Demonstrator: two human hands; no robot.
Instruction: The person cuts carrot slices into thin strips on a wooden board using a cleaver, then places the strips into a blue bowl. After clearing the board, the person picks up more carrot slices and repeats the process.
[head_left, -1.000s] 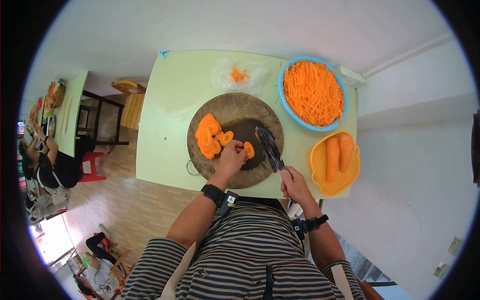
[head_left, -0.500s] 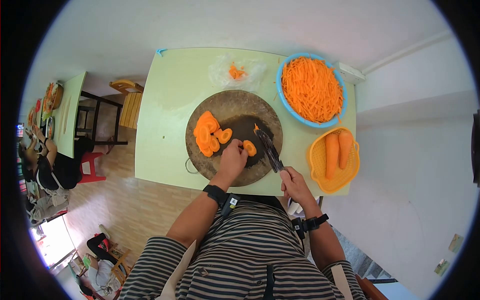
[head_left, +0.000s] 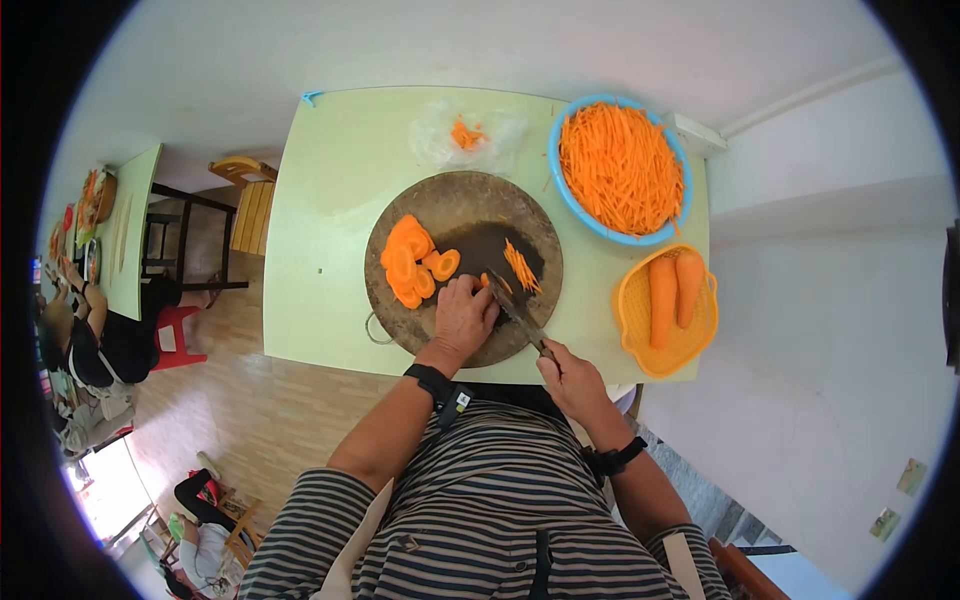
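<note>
My right hand (head_left: 577, 382) is wrapped round the handle of a knife (head_left: 518, 314), whose blade reaches left to the fingers of my left hand. My left hand (head_left: 466, 316) has its fingers curled on a carrot slice (head_left: 487, 281), mostly hidden by the blade and fingertips. Both are over a round wooden chopping board (head_left: 465, 188). A small heap of carrot shreds (head_left: 521, 267) lies on the board beyond the blade. Several carrot slices (head_left: 405, 260) overlap on the board's left side, with a single oval slice (head_left: 446, 265) nearer my left hand.
A blue basin (head_left: 553, 160) heaped with shredded carrot (head_left: 620, 170) stands at the back right. In front of it a yellow basket (head_left: 640, 362) holds two whole carrots (head_left: 662, 302). Carrot bits lie on a plastic bag (head_left: 430, 140). People sit at the far left.
The knife has moved left, from beside the slice onto it, along with my right hand. Carrot shreds now lie on the board where the blade was. The view has shifted slightly.
</note>
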